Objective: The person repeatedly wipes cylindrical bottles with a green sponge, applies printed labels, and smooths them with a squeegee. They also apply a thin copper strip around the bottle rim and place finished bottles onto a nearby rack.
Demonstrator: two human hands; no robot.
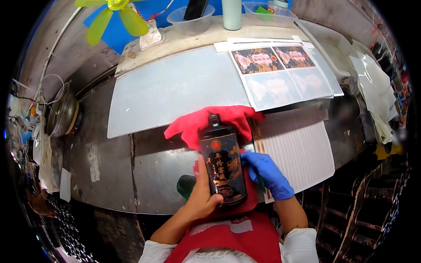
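A black rectangular bottle (221,168) with a short neck and orange and gold decoration leans back in front of me, its decorated face turned up. My left hand (202,199), bare, grips its lower left side, with the thumb across the bottom corner. My right hand (268,173), in a blue glove, is closed against the bottle's right edge; its fingertips are partly hidden. Behind and beneath the bottle lies a crumpled red cloth (186,127). A dark green piece (186,186) sits beside my left wrist, its kind unclear.
Printed decal sheets (287,85) lie on a pale board (175,87) at the back. White ribbed sheeting (300,149) is right of my gloved hand. Along the far shelf stand a green fan (118,5), a clear bowl (193,25) and a pale green tumbler (231,15). Racks (377,193) fill the lower right.
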